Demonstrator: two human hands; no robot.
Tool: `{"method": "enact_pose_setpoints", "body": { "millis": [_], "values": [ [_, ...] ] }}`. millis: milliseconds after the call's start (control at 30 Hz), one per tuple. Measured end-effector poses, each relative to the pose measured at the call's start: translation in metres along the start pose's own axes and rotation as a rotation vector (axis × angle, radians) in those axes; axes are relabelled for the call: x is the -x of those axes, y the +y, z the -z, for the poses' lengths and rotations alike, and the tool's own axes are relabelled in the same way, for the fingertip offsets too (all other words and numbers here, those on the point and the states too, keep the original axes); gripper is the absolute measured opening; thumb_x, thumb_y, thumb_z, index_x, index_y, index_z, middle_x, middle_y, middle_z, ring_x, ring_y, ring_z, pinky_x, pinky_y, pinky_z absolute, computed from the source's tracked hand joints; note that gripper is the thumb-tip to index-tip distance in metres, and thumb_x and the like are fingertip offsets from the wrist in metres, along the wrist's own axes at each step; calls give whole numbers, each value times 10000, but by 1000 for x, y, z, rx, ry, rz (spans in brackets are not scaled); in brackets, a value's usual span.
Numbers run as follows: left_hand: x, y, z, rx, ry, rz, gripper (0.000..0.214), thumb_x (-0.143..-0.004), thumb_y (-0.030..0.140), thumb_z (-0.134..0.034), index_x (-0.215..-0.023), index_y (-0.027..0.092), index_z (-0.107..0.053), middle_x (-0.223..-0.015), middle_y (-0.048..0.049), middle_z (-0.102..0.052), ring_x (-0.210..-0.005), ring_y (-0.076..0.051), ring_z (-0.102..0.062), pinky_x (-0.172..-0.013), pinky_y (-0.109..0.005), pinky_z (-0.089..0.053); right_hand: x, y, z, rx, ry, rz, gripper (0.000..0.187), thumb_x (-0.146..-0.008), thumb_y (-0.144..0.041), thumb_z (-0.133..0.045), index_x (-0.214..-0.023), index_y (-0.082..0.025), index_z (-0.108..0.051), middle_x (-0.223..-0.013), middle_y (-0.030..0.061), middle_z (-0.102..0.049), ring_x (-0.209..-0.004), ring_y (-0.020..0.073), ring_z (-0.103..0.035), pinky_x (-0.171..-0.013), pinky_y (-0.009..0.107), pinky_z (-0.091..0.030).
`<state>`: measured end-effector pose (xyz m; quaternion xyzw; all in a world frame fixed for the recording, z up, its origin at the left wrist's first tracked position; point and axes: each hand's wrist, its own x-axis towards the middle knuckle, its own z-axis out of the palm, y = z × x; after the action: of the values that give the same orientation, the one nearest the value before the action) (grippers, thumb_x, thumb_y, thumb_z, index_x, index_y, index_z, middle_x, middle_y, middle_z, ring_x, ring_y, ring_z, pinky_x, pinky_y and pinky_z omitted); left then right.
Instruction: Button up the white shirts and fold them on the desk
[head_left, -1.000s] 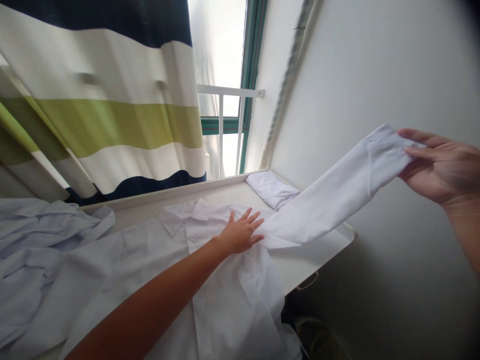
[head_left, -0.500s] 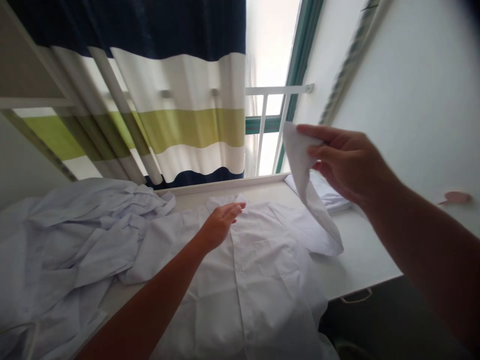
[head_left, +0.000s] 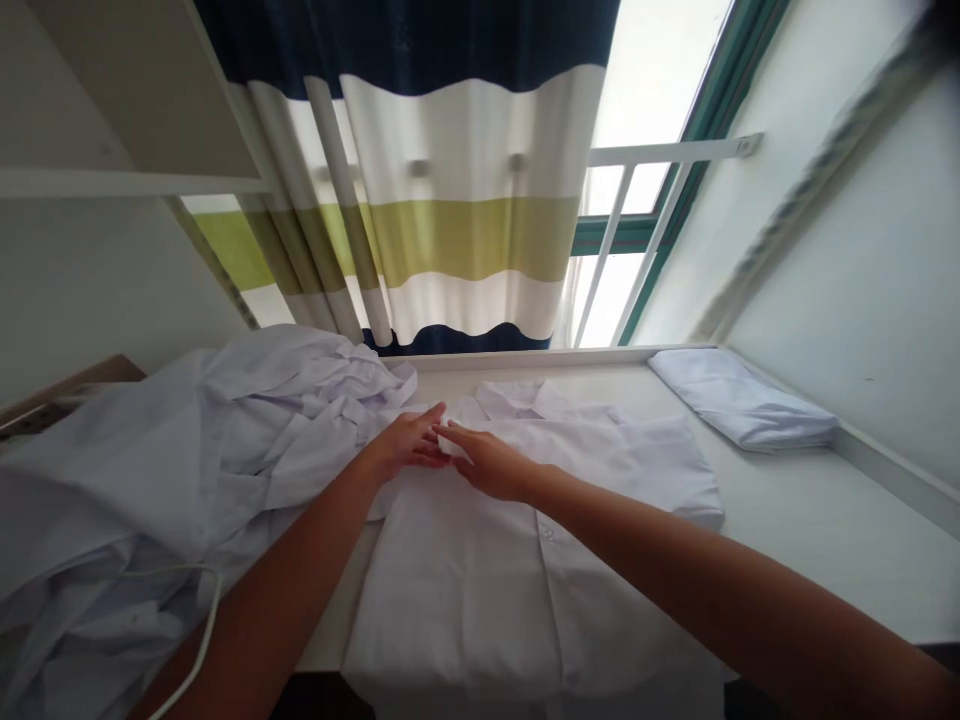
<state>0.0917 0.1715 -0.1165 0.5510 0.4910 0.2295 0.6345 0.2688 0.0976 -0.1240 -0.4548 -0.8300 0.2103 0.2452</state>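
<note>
A white button-up shirt (head_left: pixel 525 560) lies front-up on the white table (head_left: pixel 825 530), collar toward the window. One sleeve is folded across its chest toward the left shoulder. My right hand (head_left: pixel 484 462) lies on the shirt near the left shoulder, fingers pinching the sleeve's cuff. My left hand (head_left: pixel 409 440) meets it there, fingers stretched and touching the same cuff end.
A heap of crumpled white shirts (head_left: pixel 172 470) covers the table's left side, with a white cord (head_left: pixel 199 640) over it. A folded white shirt (head_left: pixel 742 405) sits at the far right by the wall. A striped curtain (head_left: pixel 450 230) and a window rail (head_left: pixel 667 150) stand behind.
My right hand carried the sleeve from out at the right, up over the shirt, and laid it across the chest. My left hand shifted left to meet it. The view swung left.
</note>
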Motion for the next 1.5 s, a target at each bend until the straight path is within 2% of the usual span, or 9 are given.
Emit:
{"method": "enact_pose_setpoints", "body": {
  "millis": [167,300,400,567,833,1000,1167,1333,1500],
  "values": [
    [-19,-6,-6,-190,-11,32,556,-595,522,-863,-962,136,-704,-757,-60,-716,-606,-186,-673,-556,-288,-569,39,-2,25,-25,8,44,382,-989,-337,-529,-1356,-281,-615,-1412,65,-613,-1288,264,-581,-1080,438,-472],
    [-29,-10,-11,-251,58,-26,446,-617,395,-829,-946,125,-696,-747,-51,-705,-564,-172,-636,-443,-238,-484,114,35,65,144,206,-183,306,-996,-369,-493,-1199,-259,-694,-1271,63,-693,-1168,255,-649,-1029,447,-516],
    [-28,-10,-6,-302,132,-131,408,-682,392,-761,-999,142,-695,-822,-46,-715,-585,-161,-633,-425,-216,-458,182,76,82,433,383,-388,395,-996,-416,-459,-1303,-230,-623,-1380,112,-620,-1299,303,-560,-1096,523,-444],
    [-22,-17,15,-427,213,-161,401,-734,399,-712,-1035,140,-660,-836,-60,-718,-551,-165,-627,-434,-240,-478,252,117,75,567,155,-573,674,-962,-610,-437,-1528,-245,-407,-1628,117,-322,-1480,338,-339,-1159,562,-354],
    [-15,-44,27,-638,339,-177,643,-839,411,-648,-1426,222,-464,-934,-50,-684,-648,-188,-650,-555,-282,-514,258,117,71,451,-44,-612,682,-987,-665,-285,-1597,-370,-211,-1679,20,-99,-1549,301,-52,-1190,685,-58],
    [13,-34,7,-1187,604,-547,652,-916,402,-593,-1513,213,-412,-1199,-150,-638,-1101,-333,-618,-939,-469,-489,251,121,91,421,-26,-560,585,-1006,-628,-249,-1560,-442,-285,-1665,-17,-199,-1542,303,-139,-1181,698,-73],
    [16,-37,-17,-1468,162,-810,463,-1026,434,-400,-1457,300,-501,-1555,-59,-464,-1446,-292,-386,-1146,-487,-333,216,143,103,456,90,-556,630,-1012,-618,-197,-1599,-390,-179,-1685,-8,-122,-1554,268,-90,-1201,654,-84],
    [2,-61,-6,-1426,-19,-606,616,-1016,580,-316,-1584,345,-269,-1660,-14,-256,-1542,-273,-197,-1226,-531,-196,198,186,95,504,-29,-650,754,-984,-671,-185,-1623,-283,-83,-1689,64,-51,-1557,297,-47,-1174,704,-57],
    [5,-49,4,-1316,-137,-467,636,-992,631,-334,-1559,342,-343,-1661,-30,-240,-1547,-283,-174,-1237,-551,-137,199,201,97,552,-65,-631,794,-964,-712,-212,-1623,-294,-67,-1689,84,-65,-1553,332,-72,-1149,742,-71]
  ]
}}
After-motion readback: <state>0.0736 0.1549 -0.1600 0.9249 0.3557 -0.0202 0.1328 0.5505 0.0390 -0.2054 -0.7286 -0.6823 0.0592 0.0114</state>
